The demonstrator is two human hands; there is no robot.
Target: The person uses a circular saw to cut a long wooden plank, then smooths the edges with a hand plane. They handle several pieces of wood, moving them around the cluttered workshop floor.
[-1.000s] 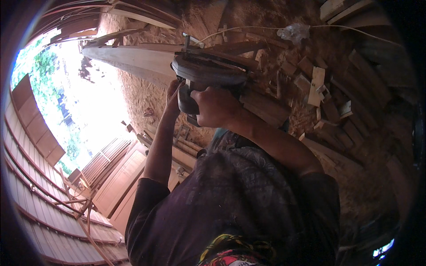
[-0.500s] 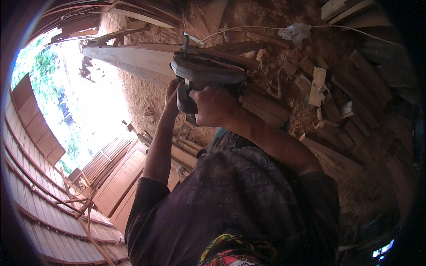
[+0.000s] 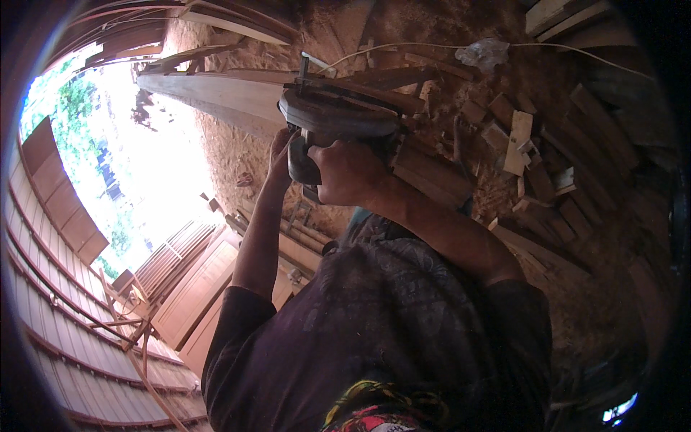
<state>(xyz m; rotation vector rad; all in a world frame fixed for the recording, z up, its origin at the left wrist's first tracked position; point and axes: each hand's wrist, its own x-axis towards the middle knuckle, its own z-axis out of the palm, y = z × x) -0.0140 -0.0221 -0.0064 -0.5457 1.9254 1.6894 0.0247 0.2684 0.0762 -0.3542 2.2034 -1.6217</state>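
Observation:
A bulky dark-grey power tool (image 3: 338, 115) with a long rounded body sits at the near end of a long plank (image 3: 216, 92). Its exact kind is hard to make out. My right hand (image 3: 351, 171) is wrapped round its rear handle, thumb pointing left. My left hand (image 3: 280, 153) is closed against the tool's left side, and most of its fingers are hidden behind the body. An upright metal piece (image 3: 303, 66) stands just beyond the tool. The tool's underside and its contact with the wood are out of sight.
A pale cord (image 3: 403, 45) runs across the sawdust-covered floor past a crumpled clear plastic bag (image 3: 482, 54). Many wood offcuts (image 3: 516, 144) lie to the right. Boards and panels (image 3: 198, 288) lean at lower left, and stacked lumber (image 3: 237, 25) lies at the far left.
Both hands keep the same grip on the power tool, and the tool has hardly moved. The surroundings have shifted only slightly in the view.

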